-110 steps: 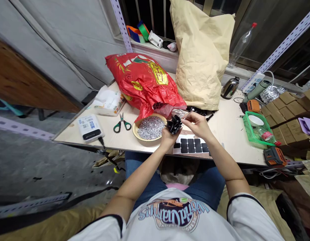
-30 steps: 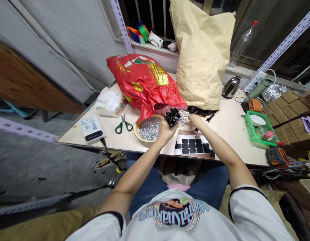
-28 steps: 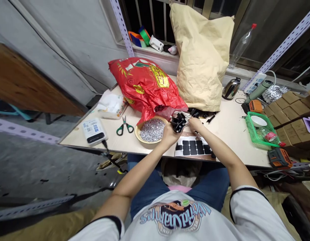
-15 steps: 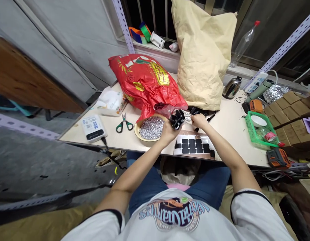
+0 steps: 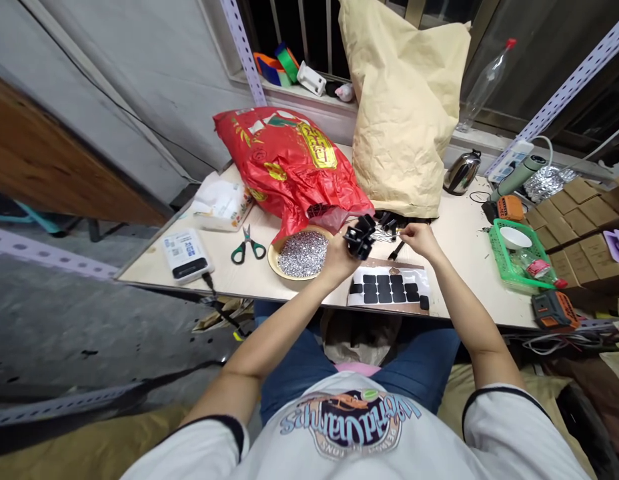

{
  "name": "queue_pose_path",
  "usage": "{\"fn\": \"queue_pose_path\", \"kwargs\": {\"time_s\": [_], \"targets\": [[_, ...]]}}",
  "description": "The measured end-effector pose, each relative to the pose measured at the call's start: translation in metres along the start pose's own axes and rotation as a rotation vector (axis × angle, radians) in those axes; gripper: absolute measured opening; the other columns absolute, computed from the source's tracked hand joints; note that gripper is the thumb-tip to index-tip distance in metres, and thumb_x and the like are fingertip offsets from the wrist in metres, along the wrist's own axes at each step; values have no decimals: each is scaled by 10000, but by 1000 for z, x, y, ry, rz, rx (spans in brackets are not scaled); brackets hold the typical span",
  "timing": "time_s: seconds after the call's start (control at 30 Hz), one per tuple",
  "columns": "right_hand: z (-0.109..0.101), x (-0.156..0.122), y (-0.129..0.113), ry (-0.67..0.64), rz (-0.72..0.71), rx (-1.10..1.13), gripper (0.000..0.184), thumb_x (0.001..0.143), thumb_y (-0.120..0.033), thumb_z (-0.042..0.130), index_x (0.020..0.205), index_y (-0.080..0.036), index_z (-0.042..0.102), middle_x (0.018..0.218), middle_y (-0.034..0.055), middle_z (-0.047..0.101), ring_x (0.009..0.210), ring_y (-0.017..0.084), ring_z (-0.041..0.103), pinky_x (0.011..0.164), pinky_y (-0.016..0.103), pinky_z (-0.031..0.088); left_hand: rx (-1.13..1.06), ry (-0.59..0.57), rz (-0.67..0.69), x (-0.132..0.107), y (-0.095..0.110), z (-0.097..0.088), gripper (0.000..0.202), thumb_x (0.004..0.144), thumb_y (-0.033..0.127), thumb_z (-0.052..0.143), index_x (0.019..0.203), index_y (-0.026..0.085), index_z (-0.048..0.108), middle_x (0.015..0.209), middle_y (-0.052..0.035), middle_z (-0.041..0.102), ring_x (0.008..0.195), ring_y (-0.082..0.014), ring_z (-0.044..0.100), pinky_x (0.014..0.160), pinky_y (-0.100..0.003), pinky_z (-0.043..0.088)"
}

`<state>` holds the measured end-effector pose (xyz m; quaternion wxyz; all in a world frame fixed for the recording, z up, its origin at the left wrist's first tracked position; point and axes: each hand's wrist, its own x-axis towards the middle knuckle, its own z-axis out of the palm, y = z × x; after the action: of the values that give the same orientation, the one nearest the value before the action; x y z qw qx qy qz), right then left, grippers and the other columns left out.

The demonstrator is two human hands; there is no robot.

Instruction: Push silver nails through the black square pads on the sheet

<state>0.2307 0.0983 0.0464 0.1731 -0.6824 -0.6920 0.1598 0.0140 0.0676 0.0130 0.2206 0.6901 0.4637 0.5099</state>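
My left hand is closed round a cluster of small black plastic parts, held just above the table. My right hand is a little to the right, fingers pinched on a thin item I cannot make out, close to a pile of black parts at the foot of the tan paper sack. Below both hands lies a sheet of black square pads. Left of my left hand stands a yellow bowl of small silvery pieces.
A red plastic bag, green-handled scissors, a tissue pack and a white device lie to the left. On the right are a kettle, a green basket, cardboard boxes and an orange tool.
My right hand has drawn away to the right from the black cluster. My left hand stays closed on the cluster, turned slightly and a bit further right.
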Motion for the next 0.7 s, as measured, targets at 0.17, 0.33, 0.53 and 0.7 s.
{"fn": "queue_pose_path", "kwargs": {"time_s": [0.17, 0.33, 0.53, 0.7], "targets": [[9, -24, 31, -45, 192, -91, 145, 772, -130, 535, 799, -111, 676, 879, 67, 693, 823, 147, 639, 734, 214, 467, 38, -110, 72, -4, -5, 5, 392, 700, 163, 615, 1089, 169, 564, 1048, -106, 665, 968, -230, 633, 844, -351, 506], [5, -46, 64, -112, 266, -187, 177, 780, -127, 506, 842, -123, 672, 881, 72, 688, 828, 157, 631, 719, 224, 454, 104, -117, 98, -6, -7, 10, 427, 706, 128, 574, 1129, 173, 545, 1079, -94, 658, 986, -218, 620, 852, -336, 497], [13, -37, 66, -199, 250, -315, 273, 753, -95, 529, 1002, -101, 642, 1058, 134, 642, 985, 203, 585, 785, 240, 417, 137, -235, 251, -14, 8, 22, 395, 729, 184, 576, 1122, 159, 544, 1047, -113, 661, 950, -232, 627, 829, -357, 499], [17, -19, 52, -236, 240, -336, 214, 704, -36, 525, 866, -87, 655, 934, 148, 660, 913, 233, 612, 757, 257, 434, 167, -244, 285, -15, 14, 20, 392, 732, 178, 575, 1122, 164, 555, 1040, -105, 668, 956, -235, 627, 830, -361, 499]]}}
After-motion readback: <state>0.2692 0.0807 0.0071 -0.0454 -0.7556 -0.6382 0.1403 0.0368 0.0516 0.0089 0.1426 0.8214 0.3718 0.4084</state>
